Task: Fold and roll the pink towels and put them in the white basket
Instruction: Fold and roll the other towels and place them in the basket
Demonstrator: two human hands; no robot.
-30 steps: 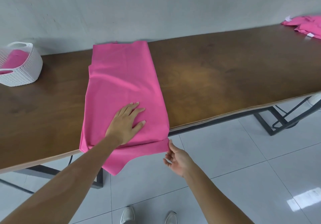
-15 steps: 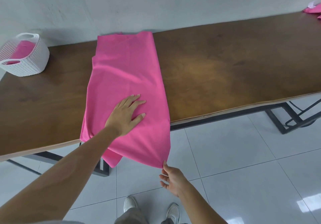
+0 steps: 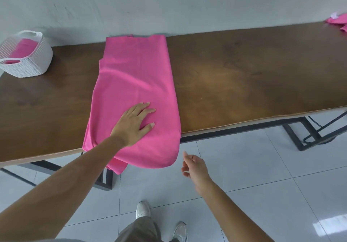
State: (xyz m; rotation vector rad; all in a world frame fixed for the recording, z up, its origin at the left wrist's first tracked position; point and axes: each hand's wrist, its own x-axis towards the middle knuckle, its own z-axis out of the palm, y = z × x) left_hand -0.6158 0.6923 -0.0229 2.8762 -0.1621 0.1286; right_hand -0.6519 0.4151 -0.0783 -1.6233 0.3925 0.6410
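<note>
Wood, dark and bare, makes up the table [image 3: 244,84], the biggest thing in view, running from 9 o'clock across to 3 o'clock. Across it at centre lies the towel [image 3: 135,76], folded into a long pink strip from the far edge at 12 o'clock to the near edge, where its end droops off toward 6 o'clock with a second layer showing beneath it. At 10 o'clock on the table sits the basket [image 3: 30,65], white, with pink cloth already inside. At 2 o'clock, at the far end of the table, is a pile [image 3: 338,21] of more pink cloth, well apart from the work.

The left hand [image 3: 133,123] lies flat on the towel near the table's front edge, fingers straight and spread, pinning it. The right hand [image 3: 193,166] hangs in the air just beside the drooping end at 5 o'clock, fingers loosely curled, grasping nothing and not touching the cloth.

By its soft ripples and the way it sags, the towel looks light, limp and thin, probably a little slick on the smooth wood. It will not hold a shape alone and could slide off under its own hanging weight. The sensible hold is the hanging end's two corners, pinched through both layers, while the flat hand anchors the rest for rolling.
</note>
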